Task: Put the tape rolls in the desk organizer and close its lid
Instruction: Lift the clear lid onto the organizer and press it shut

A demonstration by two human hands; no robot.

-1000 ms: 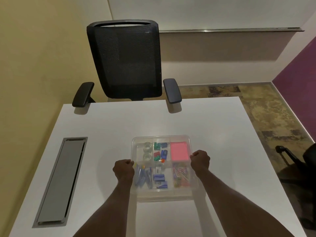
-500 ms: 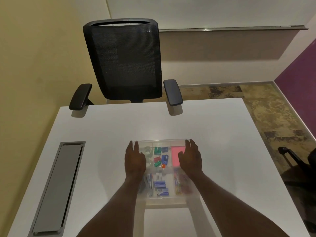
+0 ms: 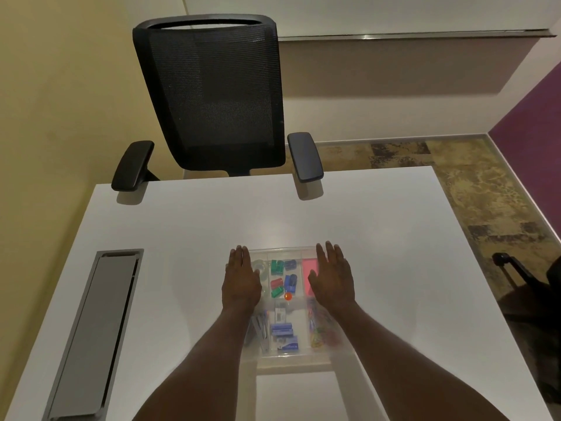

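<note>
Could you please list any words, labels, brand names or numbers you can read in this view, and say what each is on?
None can be read.
Blue box in the desk organizer: pale marks, too blurred to read.
White card above it: dark marks, too small to read.
Pink pad, chair and desk: no print visible.

Both hands lie flat, palms down and fingers stretched, on top of the clear desk organizer (image 3: 285, 302) — the left hand (image 3: 241, 281) over its left side, the right hand (image 3: 332, 279) over its right. Through the plastic show a tape roll (image 3: 261, 266) at the far left, green, red and blue clips (image 3: 282, 278) in the middle, a pink pad (image 3: 309, 268) and coloured paper clips (image 3: 321, 332). The organizer sits on a white table (image 3: 182, 226) — a grey cable hatch (image 3: 94, 332) lies well to its left, and a black mesh chair (image 3: 212, 92) stands at the far edge.
</note>
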